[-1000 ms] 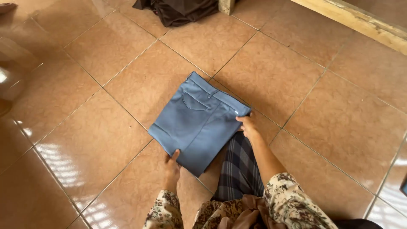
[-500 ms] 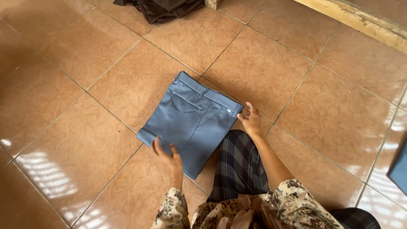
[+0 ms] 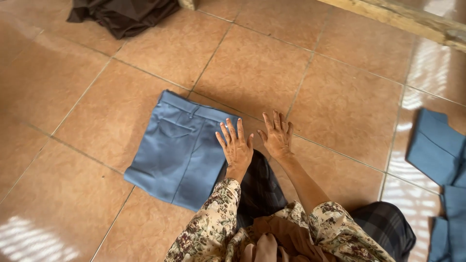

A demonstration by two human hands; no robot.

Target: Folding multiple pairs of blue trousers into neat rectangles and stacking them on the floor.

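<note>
Item: folded blue trousers, flat on the tan tiled floor, long axis running roughly 1 to 7 o'clock, waistband at the far end. Left hand, fingers spread, palm down on the garment's right edge; right hand, likewise splayed and empty, just beside at 3 o'clock, off the cloth. Also present: dark garment at 11 o'clock, more blue cloth at 3 o'clock.

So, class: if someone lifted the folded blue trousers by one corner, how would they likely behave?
The folded blue trousers would probably flop and unfold, since they are soft layered cloth. They look light, and might slide easily on the glossy tiled floor. The left hand lies flat on their edge.
</note>
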